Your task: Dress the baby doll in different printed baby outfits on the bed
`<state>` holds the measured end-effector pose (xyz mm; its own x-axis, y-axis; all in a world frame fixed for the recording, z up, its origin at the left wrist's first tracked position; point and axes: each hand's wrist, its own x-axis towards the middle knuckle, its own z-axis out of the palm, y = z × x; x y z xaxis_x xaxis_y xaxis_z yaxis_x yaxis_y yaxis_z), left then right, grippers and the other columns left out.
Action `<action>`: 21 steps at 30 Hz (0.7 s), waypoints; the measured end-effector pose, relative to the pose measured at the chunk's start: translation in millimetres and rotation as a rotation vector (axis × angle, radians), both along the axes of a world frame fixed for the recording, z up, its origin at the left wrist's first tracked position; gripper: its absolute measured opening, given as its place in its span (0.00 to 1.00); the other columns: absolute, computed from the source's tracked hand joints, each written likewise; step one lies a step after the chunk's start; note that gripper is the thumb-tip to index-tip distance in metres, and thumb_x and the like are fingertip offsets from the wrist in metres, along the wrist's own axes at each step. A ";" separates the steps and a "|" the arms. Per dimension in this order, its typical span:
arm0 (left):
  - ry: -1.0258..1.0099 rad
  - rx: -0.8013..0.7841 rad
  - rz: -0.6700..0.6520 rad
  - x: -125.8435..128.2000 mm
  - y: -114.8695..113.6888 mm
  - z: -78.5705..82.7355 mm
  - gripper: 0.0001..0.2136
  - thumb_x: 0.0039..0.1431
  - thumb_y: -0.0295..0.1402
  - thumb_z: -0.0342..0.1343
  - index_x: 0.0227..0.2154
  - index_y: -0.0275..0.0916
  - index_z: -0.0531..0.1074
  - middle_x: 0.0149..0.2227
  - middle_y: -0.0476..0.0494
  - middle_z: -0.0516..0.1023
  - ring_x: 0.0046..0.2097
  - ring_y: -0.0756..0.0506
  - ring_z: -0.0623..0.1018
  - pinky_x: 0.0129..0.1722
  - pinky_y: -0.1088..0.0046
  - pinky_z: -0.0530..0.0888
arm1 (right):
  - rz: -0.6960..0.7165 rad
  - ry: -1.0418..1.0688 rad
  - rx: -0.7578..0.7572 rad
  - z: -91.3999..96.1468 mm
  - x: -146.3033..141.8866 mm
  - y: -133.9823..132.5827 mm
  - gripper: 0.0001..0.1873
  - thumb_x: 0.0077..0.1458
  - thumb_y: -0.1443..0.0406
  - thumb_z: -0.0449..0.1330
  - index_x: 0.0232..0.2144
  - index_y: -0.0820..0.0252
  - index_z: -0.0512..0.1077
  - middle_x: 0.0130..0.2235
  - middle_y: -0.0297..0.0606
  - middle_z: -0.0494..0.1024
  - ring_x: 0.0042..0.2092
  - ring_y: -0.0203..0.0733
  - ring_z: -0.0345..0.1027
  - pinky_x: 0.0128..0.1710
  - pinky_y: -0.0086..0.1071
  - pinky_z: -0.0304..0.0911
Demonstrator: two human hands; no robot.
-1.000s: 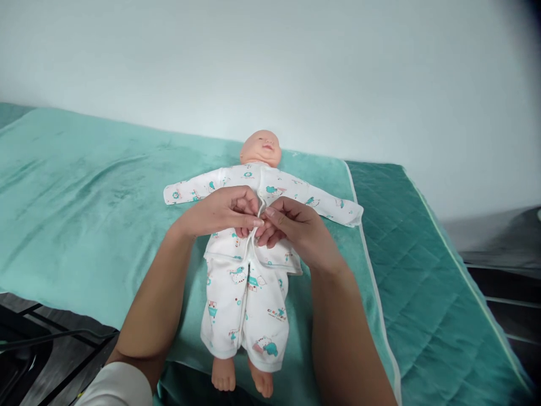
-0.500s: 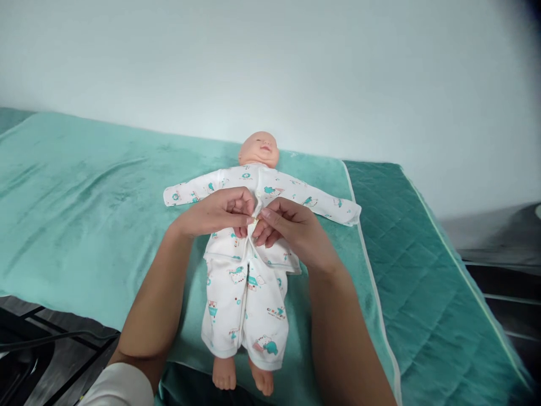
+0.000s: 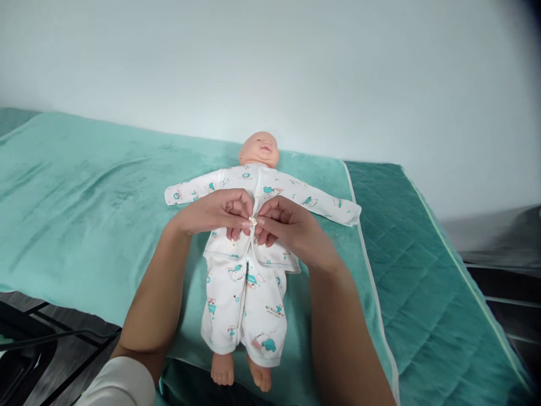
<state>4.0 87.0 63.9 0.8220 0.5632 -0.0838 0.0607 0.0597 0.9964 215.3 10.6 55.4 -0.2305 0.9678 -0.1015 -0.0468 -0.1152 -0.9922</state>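
A baby doll (image 3: 258, 149) lies face up, dressed in a white printed baby shirt (image 3: 279, 186) and matching trousers (image 3: 224, 310). Over its belly, my left hand (image 3: 226, 213) pinches one front edge of the shirt between thumb and fingers. My right hand (image 3: 285, 225) pinches the opposite edge, its fingertips almost meeting the left ones. A small pale fastener (image 3: 252, 221) shows between the two thumbs; its exact kind is too small to make out. Both sleeves are spread out sideways, and the doll's bare feet stick out of the trouser legs.
A light green blanket (image 3: 84, 197) lies under the doll, over a darker quilted cover (image 3: 414, 270) that shows at the right. Behind stands a pale wall (image 3: 270, 67). At lower left are a dark frame and a cable (image 3: 63, 334).
My fingertips have drawn closer together at the shirt front, and its edges now meet at the fastener. The doll stays in place.
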 end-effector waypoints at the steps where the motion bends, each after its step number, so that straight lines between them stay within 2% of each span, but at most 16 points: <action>1: 0.021 -0.002 -0.018 -2.1 -0.2 1.0 0.11 0.59 0.36 0.68 0.38 0.38 0.72 0.30 0.48 0.82 0.27 0.51 0.80 0.27 0.77 0.77 | 0.002 0.012 0.001 0.5 1.4 -0.3 0.15 0.58 0.56 0.70 0.35 0.57 0.71 0.27 0.32 0.81 0.27 0.34 0.75 0.26 0.26 0.69; 4: 0.050 0.005 -0.033 -7.6 0.0 2.9 0.12 0.60 0.37 0.67 0.42 0.39 0.74 0.32 0.46 0.84 0.28 0.50 0.81 0.27 0.76 0.77 | -0.025 0.069 0.057 -1.0 6.6 -0.7 0.13 0.60 0.56 0.69 0.36 0.56 0.71 0.27 0.31 0.80 0.24 0.34 0.73 0.23 0.28 0.68; 6: -0.006 0.057 0.082 -8.2 2.3 0.5 0.12 0.61 0.38 0.66 0.42 0.38 0.75 0.31 0.46 0.83 0.27 0.50 0.80 0.26 0.76 0.76 | -0.115 0.107 0.150 -4.7 9.7 0.4 0.10 0.61 0.58 0.68 0.37 0.54 0.73 0.30 0.32 0.82 0.27 0.35 0.75 0.26 0.29 0.70; 9: -0.114 0.199 0.441 -3.8 12.0 -11.3 0.08 0.62 0.38 0.62 0.38 0.38 0.73 0.28 0.49 0.79 0.27 0.50 0.78 0.24 0.76 0.73 | -0.298 0.068 0.358 -11.4 10.6 4.2 0.05 0.61 0.60 0.67 0.39 0.52 0.76 0.45 0.36 0.84 0.46 0.42 0.80 0.45 0.37 0.77; 11: -0.101 0.323 0.735 -0.6 22.0 -23.7 0.05 0.63 0.35 0.59 0.37 0.40 0.72 0.30 0.48 0.78 0.31 0.49 0.79 0.27 0.75 0.73 | -0.358 -0.030 0.492 -13.9 7.4 5.6 0.06 0.62 0.61 0.65 0.43 0.50 0.78 0.56 0.37 0.81 0.60 0.47 0.74 0.57 0.44 0.73; 13: 0.011 0.482 0.988 0.2 32.6 -36.6 0.03 0.63 0.33 0.56 0.38 0.41 0.72 0.34 0.47 0.79 0.37 0.47 0.80 0.34 0.73 0.75 | -0.350 -0.177 0.604 -13.3 1.7 4.1 0.09 0.64 0.62 0.63 0.47 0.48 0.78 0.61 0.37 0.78 0.65 0.48 0.69 0.64 0.49 0.68; 14: 0.101 0.572 1.063 -0.4 37.2 -42.3 0.04 0.63 0.31 0.54 0.39 0.41 0.72 0.37 0.45 0.80 0.41 0.46 0.80 0.38 0.70 0.76 | -0.315 -0.262 0.658 -11.9 -1.8 2.3 0.10 0.65 0.63 0.62 0.48 0.48 0.78 0.62 0.37 0.77 0.65 0.48 0.69 0.66 0.51 0.64; 16: 0.317 0.749 1.099 -2.9 43.5 -50.4 0.09 0.62 0.26 0.50 0.42 0.41 0.73 0.44 0.41 0.81 0.48 0.42 0.79 0.48 0.63 0.77 | -0.171 -0.427 0.762 -7.6 -8.5 -2.8 0.10 0.66 0.65 0.61 0.47 0.49 0.79 0.59 0.36 0.80 0.63 0.47 0.72 0.71 0.53 0.57; 19: 0.605 0.914 0.980 -5.7 44.7 -53.5 0.19 0.57 0.20 0.47 0.47 0.40 0.74 0.53 0.37 0.79 0.58 0.37 0.75 0.60 0.53 0.72 | 0.062 -0.563 0.841 -1.2 -14.3 -9.8 0.09 0.67 0.65 0.60 0.35 0.50 0.80 0.42 0.31 0.87 0.53 0.43 0.79 0.73 0.51 0.52; 21: 0.723 0.940 0.880 -5.4 41.5 -51.8 0.24 0.55 0.19 0.47 0.51 0.42 0.74 0.56 0.38 0.78 0.61 0.36 0.73 0.63 0.50 0.69 | 0.106 -0.575 0.846 1.6 -14.2 -12.1 0.15 0.68 0.64 0.60 0.28 0.52 0.78 0.31 0.28 0.84 0.41 0.39 0.80 0.73 0.48 0.53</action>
<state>-1.3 128.5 12.2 0.1347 0.9260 0.3527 0.8373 -0.2967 0.4593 201.1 -1.5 57.0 -0.4506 0.7512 0.4823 0.4310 0.6562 -0.6193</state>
